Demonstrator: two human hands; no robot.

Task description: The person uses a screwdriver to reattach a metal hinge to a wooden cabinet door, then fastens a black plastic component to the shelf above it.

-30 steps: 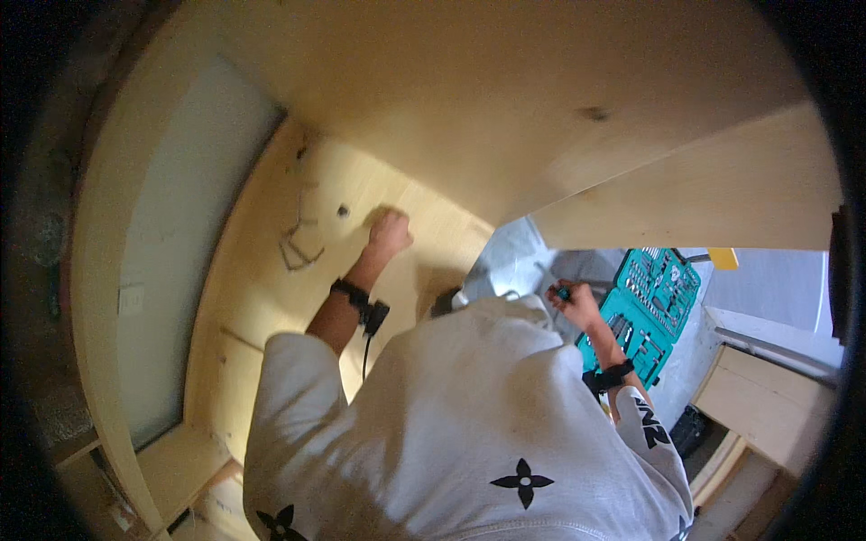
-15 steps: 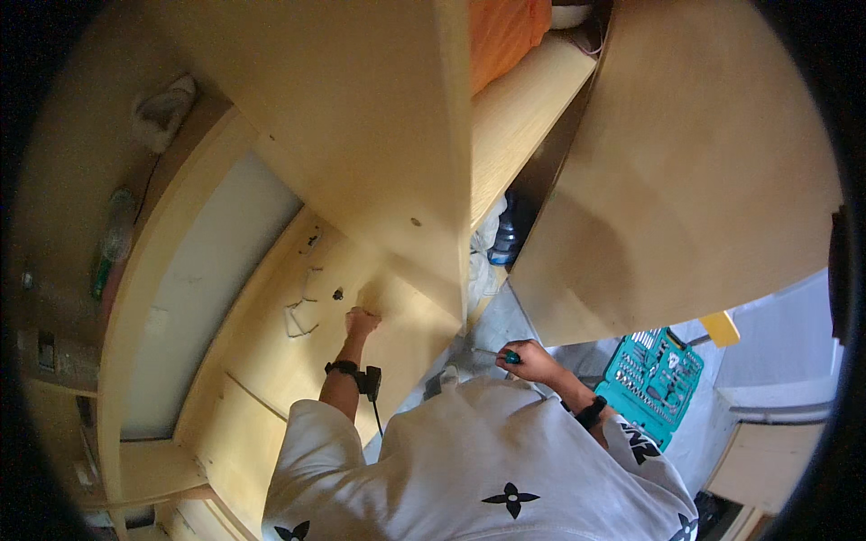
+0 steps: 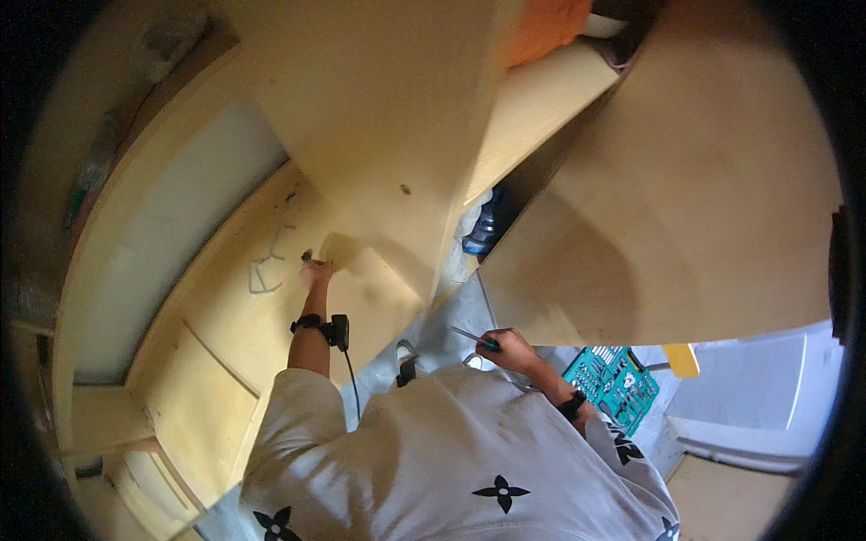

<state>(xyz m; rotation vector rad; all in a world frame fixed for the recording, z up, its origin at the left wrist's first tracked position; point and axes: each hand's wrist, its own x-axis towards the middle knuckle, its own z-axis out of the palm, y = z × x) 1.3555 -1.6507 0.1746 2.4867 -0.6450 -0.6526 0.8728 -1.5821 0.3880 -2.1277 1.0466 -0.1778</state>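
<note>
My right hand [image 3: 512, 350] is closed round the dark green handle of a screwdriver [image 3: 469, 335]. The bare metal shaft points to the left, away from the wood. On the left, my left hand [image 3: 316, 270] reaches out to a pale wooden panel [image 3: 271, 316]. Its fingers are curled closed right at a small dark fitting [image 3: 307, 256] in that panel. The fingertips are too small to show what they pinch, if anything. Angular pencil-like lines are marked on the wood beside this hand.
An open green tool case [image 3: 622, 388] with sockets and bits lies on the right. Large wooden panels [image 3: 667, 198] rise on both sides of a shelf [image 3: 541, 99]. A blue water bottle [image 3: 485, 225] stands beneath that shelf. A yellow piece [image 3: 681, 360] sticks out above the case.
My left hand has moved up to the dark fitting, from just beside it. The screwdriver stays in my right hand. The view has shifted, so the surroundings sit further left.
</note>
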